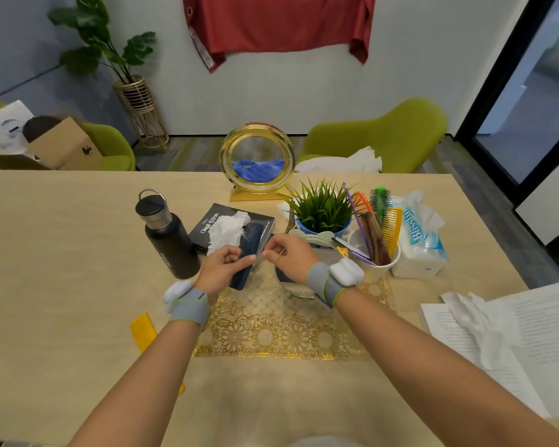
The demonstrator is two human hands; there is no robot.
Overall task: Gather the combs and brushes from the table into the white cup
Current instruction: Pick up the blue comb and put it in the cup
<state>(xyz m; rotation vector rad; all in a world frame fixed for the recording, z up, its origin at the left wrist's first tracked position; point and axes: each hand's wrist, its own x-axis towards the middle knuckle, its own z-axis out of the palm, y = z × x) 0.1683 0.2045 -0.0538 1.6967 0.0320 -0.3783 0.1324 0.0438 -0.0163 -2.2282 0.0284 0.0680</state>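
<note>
My left hand (223, 267) is closed around a dark blue comb (250, 243), held tilted above the gold placemat. My right hand (289, 253) pinches thumb and forefinger at the comb's right edge. Whether they grip the teeth is hard to tell. The white cup (383, 269) stands to the right. It holds a brown comb (373, 240), a yellow comb (392, 225), an orange comb (362, 201), a green round brush (380, 201) and a purple tail comb (352, 208). A flat yellow comb (142, 330) lies on the table at the left, partly under my left forearm.
A black bottle (171, 243), a dark book (207, 227) with crumpled tissue (229, 232), a potted plant (323, 208), a tissue pack (420, 240) and a gold ring ornament (257, 162) crowd the middle. Papers (504, 337) lie at the right. The gold placemat (271, 327) is in front.
</note>
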